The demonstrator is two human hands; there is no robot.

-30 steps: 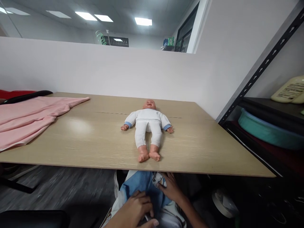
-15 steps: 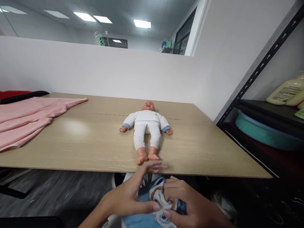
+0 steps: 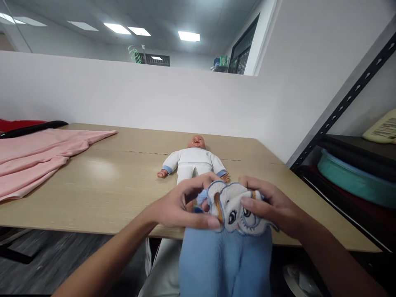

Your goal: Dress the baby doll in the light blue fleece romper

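Observation:
A baby doll in a white suit with blue cuffs lies on its back on the wooden table, head toward the far wall. In front of it I hold up a light blue garment with a white embroidered elephant patch at its top. My left hand pinches the garment's top left edge, thumb under, fingers curled over. My right hand grips the top right edge beside the patch. The garment and hands hide the doll's legs.
A pink cloth lies spread on the table's left end. A white partition wall stands behind the table. On the right, a black metal shelf holds a teal basin and a cream bottle.
Both hands have risen from below the table edge, lifting the blue garment up in front of the doll. The elephant patch now faces me.

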